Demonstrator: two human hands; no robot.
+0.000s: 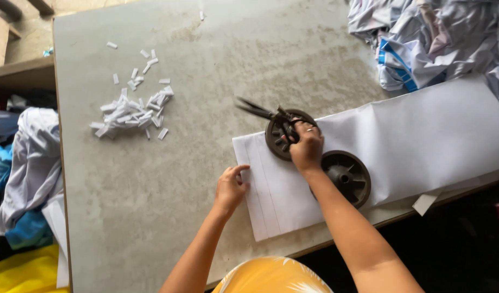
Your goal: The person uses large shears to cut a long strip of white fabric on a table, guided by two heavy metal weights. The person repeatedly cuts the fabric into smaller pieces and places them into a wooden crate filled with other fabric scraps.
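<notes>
Observed from the head view: a grey, worn table [151, 179] carries a long sheet of white fabric or paper [423, 141] laid across its right side, with faint lengthwise lines visible at the near end. The left hand [230, 187] rests on the left edge of the white sheet, fingers curled loosely and the thumb out, pressing the sheet flat; it grips nothing. The right hand [307, 146] is closed around the handles of a pair of dark metal scissors [265, 113], whose blades point left, past the sheet's far edge, and lie nearly together above the bare table. A ring shows on one finger of the right hand. Two dark round metal wheel-shaped weights sit on the sheet: the first weight [277, 142] lies directly beneath the scissors and right hand, and the second weight [347, 176] lies just beside the right forearm, nearer the table's front edge. A heap of small white cut strips [131, 111] lies well apart on the left part of the table. Crumpled white and blue cloth [423, 38] is piled at the far right corner. More bundled cloth [29, 163] sits off the table's left side.
</notes>
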